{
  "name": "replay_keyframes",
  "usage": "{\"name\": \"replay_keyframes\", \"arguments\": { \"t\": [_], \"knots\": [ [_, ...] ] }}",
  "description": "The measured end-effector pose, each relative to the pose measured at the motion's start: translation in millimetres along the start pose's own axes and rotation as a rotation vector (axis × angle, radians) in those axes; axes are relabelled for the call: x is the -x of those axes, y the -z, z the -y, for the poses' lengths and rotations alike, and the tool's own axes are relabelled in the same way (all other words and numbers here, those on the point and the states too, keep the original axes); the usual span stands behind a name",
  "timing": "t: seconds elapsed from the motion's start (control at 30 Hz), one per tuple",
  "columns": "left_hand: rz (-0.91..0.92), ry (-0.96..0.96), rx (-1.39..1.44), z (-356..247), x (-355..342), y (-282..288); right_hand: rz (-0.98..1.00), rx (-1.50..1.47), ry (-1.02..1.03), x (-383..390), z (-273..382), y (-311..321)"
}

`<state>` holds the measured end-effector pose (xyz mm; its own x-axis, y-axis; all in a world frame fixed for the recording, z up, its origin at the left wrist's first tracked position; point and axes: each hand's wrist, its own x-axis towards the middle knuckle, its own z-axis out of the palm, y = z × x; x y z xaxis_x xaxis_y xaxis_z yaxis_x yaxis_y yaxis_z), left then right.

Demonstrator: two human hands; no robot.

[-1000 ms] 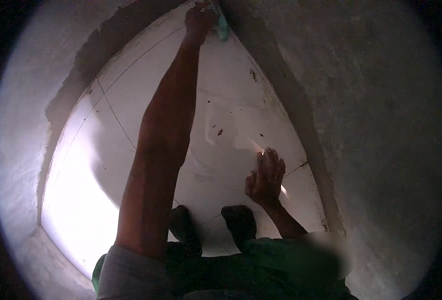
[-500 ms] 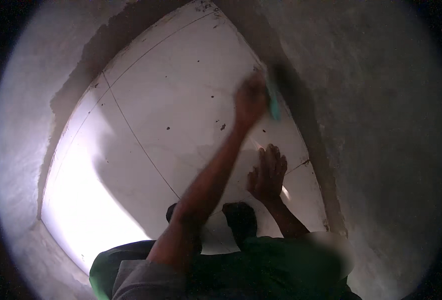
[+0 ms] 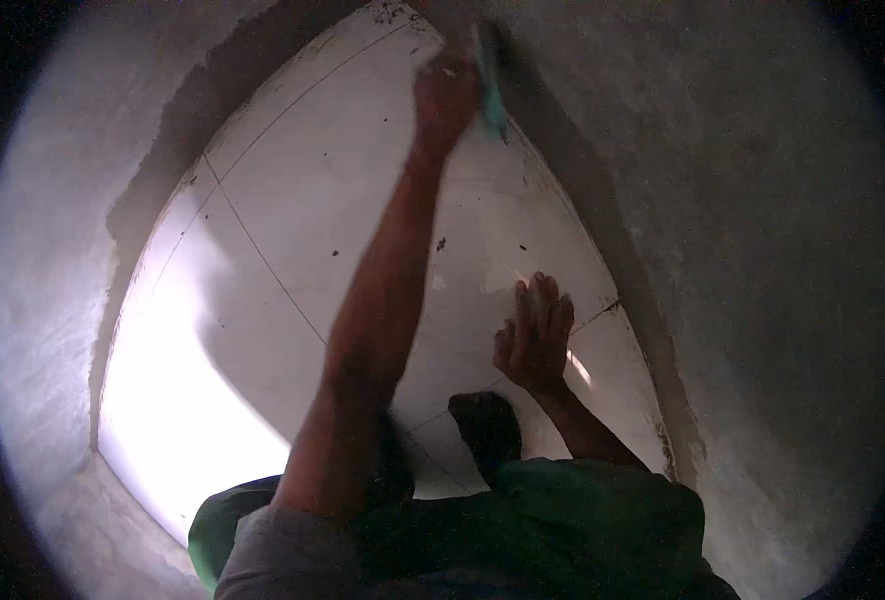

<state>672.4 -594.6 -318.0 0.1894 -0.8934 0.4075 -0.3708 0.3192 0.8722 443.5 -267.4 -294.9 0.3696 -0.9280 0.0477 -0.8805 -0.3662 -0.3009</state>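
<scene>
My left hand (image 3: 447,98) reaches out to the far end of the floor, its fingers closed round a flat, teal, blade-like tool (image 3: 494,92). The tool is seen nearly edge-on at the foot of the right-hand wall; its exact kind is not clear, and my hand hides its grip. My right hand (image 3: 537,342) is nearer to me, palm down over the white tiled floor (image 3: 363,200), fingers stretched out and holding nothing. Whether that palm presses on the tile cannot be made out.
Grey plastered walls (image 3: 763,250) rise on both sides, with a darker band (image 3: 603,190) along their base. The walls meet the floor in a far corner. Dark crumbs (image 3: 442,244) dot the tiles. My dark shoe (image 3: 486,430) is close below; bright light falls at left.
My left hand has moved farther away and a little left along the right wall, carrying the teal tool toward the far corner. My right hand has stayed almost in place.
</scene>
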Motion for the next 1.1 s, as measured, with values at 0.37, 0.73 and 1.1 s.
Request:
{"name": "replay_keyframes", "arguments": {
  "t": [0.37,0.73,1.1],
  "knots": [
    [0.192,0.343,0.096,-180,246,-91,0.113,-0.225,-0.205,34,-28,-66],
    [-0.121,0.137,0.012,-74,13,17,-0.054,-0.039,-0.005,3,1,10],
    [0.067,0.28,0.033,-85,-1,16,-0.007,-0.028,-0.005,1,0,8]
  ]
}}
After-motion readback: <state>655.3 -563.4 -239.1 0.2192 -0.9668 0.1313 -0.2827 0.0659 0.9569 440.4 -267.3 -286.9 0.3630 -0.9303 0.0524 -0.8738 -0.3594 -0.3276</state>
